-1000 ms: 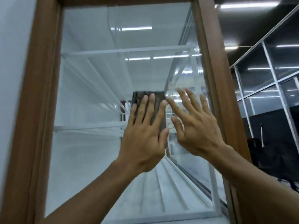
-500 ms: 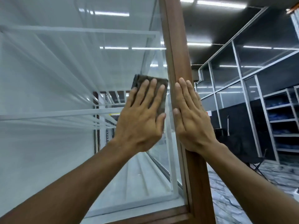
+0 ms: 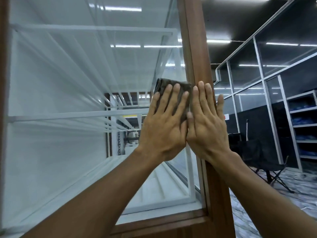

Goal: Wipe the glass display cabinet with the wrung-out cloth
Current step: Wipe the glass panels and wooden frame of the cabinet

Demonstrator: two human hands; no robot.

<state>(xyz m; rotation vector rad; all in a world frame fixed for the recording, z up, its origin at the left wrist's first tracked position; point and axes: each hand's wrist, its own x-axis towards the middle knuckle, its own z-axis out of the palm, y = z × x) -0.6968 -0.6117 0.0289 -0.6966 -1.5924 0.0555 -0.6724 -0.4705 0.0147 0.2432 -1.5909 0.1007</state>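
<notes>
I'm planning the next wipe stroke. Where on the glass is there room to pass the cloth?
Free: the wide glass left of and above the left hand. Crowded: rightward, the cloth reaches the wooden post where the right hand rests.

Post (image 3: 193, 48) blocks R; glass (image 3: 68, 83) L free.

The single head-worn camera looks forward at the glass cabinet (image 3: 103, 100) from close up.

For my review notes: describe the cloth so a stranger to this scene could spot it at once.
Find the brown wooden post at the display cabinet's right edge. Just left, the left hand presses flat on the glass. The cloth is the folded pad under its fingers, dark grey-brown against pale glass.
</notes>
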